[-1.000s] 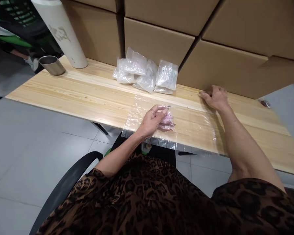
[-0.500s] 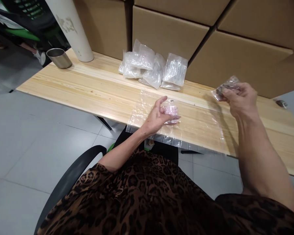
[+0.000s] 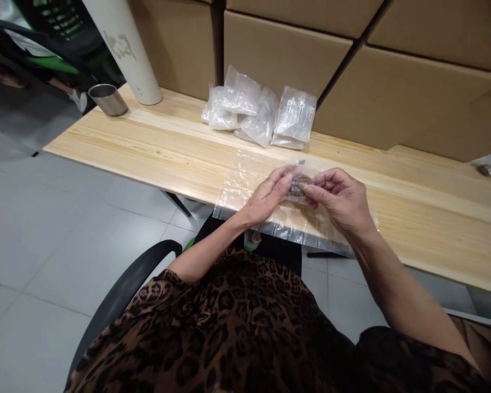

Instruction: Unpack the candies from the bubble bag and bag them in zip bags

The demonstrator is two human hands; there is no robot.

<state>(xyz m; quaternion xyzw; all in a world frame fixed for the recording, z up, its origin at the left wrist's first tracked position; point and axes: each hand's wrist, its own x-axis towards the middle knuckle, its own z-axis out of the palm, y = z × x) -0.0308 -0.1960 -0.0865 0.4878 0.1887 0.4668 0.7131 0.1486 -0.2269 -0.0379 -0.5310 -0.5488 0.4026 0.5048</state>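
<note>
In the head view, the left hand (image 3: 265, 200) and right hand (image 3: 343, 201) are pinching a packet (image 3: 298, 186) between their fingers, over a clear bag (image 3: 235, 191) lying on the worktop (image 3: 163, 150). The packet is showing dark brown contents through clear film. Filled pouches (image 3: 245, 101) are lying near boxes (image 3: 286, 46).

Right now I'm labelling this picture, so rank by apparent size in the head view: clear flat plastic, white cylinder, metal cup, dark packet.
1. Clear flat plastic
2. White cylinder, cut off above
3. Metal cup and dark packet: unsure, since the left hand and right hand partly cover the packet.
</note>
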